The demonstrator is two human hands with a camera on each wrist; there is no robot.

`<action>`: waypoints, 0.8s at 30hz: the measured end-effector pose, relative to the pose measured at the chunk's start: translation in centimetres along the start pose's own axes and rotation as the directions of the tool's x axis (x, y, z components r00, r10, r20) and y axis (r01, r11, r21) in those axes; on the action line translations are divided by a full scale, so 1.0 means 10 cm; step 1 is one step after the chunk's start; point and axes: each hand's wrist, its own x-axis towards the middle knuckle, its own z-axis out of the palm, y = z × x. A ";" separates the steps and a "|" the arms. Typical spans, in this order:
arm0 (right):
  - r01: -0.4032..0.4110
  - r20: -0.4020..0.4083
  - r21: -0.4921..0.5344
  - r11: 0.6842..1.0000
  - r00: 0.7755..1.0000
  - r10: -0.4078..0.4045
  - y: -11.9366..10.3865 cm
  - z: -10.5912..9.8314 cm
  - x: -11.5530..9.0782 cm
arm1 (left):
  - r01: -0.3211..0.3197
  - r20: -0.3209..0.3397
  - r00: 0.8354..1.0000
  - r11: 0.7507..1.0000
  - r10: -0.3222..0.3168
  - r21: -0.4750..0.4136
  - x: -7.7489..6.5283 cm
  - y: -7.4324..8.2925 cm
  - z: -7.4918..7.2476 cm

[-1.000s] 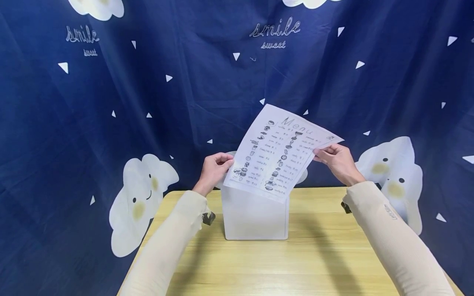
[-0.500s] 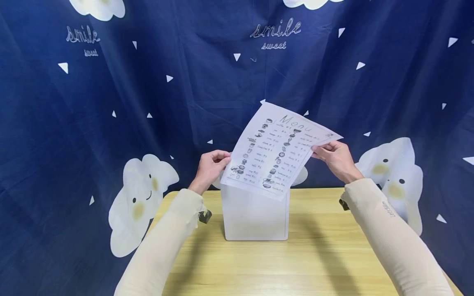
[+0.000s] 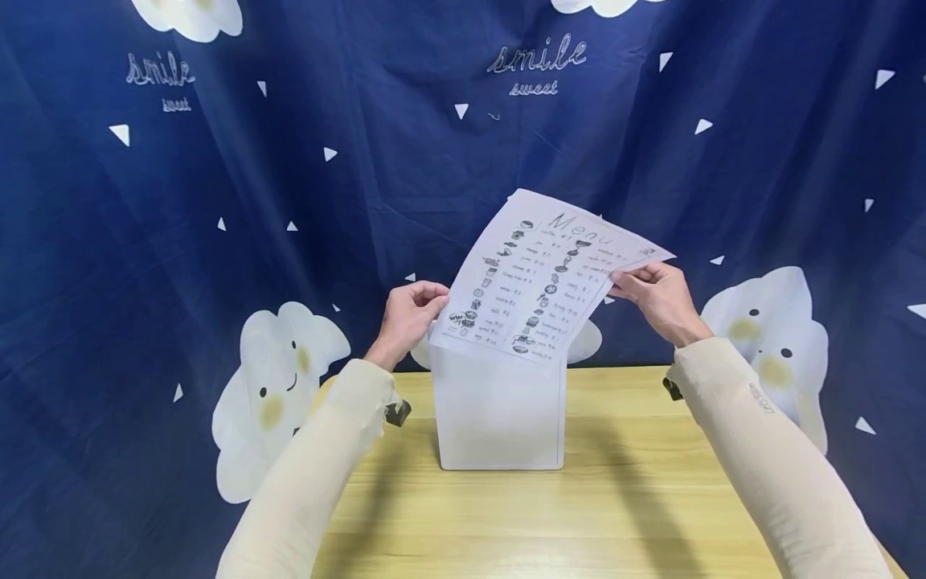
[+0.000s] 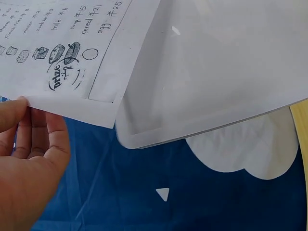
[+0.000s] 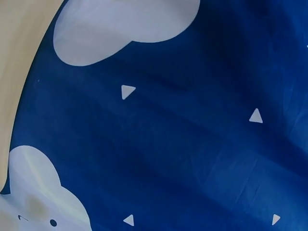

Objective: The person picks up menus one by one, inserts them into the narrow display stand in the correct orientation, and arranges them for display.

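Observation:
A white paper menu (image 3: 535,281) with handwritten prices and small food drawings is held up in both hands, tilted and slightly bowed. My left hand (image 3: 408,318) pinches its left edge near the lower corner; in the left wrist view the left hand (image 4: 33,149) has its thumb over the paper menu (image 4: 103,57). On the other side, my right hand (image 3: 661,297) pinches the right edge below the upper corner. Behind and below the sheet a white board (image 3: 499,418) stands upright, its upper part hidden by the menu. The right wrist view shows neither hand nor paper.
The white board stands on a light wooden table (image 3: 463,523). A dark blue curtain (image 3: 405,161) with white clouds and triangles hangs behind it. In the left wrist view the board's rounded corner (image 4: 130,137) shows beside the paper.
Both hands have raised the menu somewhat, uncovering more of the board's front. My left hand has also shifted slightly left. The board has stayed in place.

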 end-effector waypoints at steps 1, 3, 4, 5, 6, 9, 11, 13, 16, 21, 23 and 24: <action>0.007 -0.005 -0.010 1.000 1.000 -0.007 -0.01 0.01 0.01 | -0.005 -0.002 1.000 1.000 0.005 0.005 0.01 0.01 -0.01; 0.012 -0.010 -0.020 1.000 1.000 -0.012 -0.03 0.01 0.03 | -0.009 -0.005 1.000 1.000 0.009 0.016 0.02 0.03 -0.01; 0.013 -0.012 -0.026 1.000 1.000 -0.013 -0.03 0.01 0.03 | -0.011 -0.005 1.000 1.000 0.011 0.020 0.02 0.04 -0.02; 0.012 -0.014 -0.038 0.999 1.000 -0.013 -0.04 0.01 0.04 | -0.011 -0.005 1.000 1.000 0.012 0.024 0.03 0.04 -0.02; 0.010 -0.021 -0.053 0.999 1.000 -0.011 -0.05 0.01 0.05 | -0.014 -0.003 1.000 0.999 0.014 0.030 0.03 0.05 -0.02; 0.005 -0.021 -0.084 0.996 1.000 -0.006 -0.06 0.00 0.05 | -0.027 -0.003 1.000 0.999 0.027 0.040 0.05 0.06 -0.04; 0.008 -0.018 -0.110 0.994 1.000 -0.010 -0.08 0.01 0.05 | -0.037 -0.010 0.999 0.998 0.038 0.043 0.07 0.08 -0.05; 0.017 -0.016 -0.122 0.992 1.000 -0.019 -0.11 0.01 0.06 | -0.050 -0.019 0.999 0.998 0.050 0.044 0.08 0.10 -0.06; 0.033 -0.011 -0.132 0.991 0.999 -0.035 -0.14 0.01 0.07 | -0.064 -0.026 0.997 0.997 0.066 0.042 0.10 0.13 -0.07; 0.043 -0.010 -0.209 0.977 0.999 -0.046 -0.19 0.03 0.11 | -0.088 -0.024 0.996 0.995 0.090 0.051 0.12 0.16 -0.09; 0.049 -0.005 -0.227 0.973 0.999 -0.051 -0.21 0.04 0.12 | -0.098 -0.027 0.995 0.993 0.100 0.059 0.13 0.17 -0.10; 0.052 -0.003 -0.224 0.973 0.999 -0.054 -0.22 0.04 0.12 | -0.103 -0.030 0.994 0.993 0.105 0.063 0.13 0.17 -0.10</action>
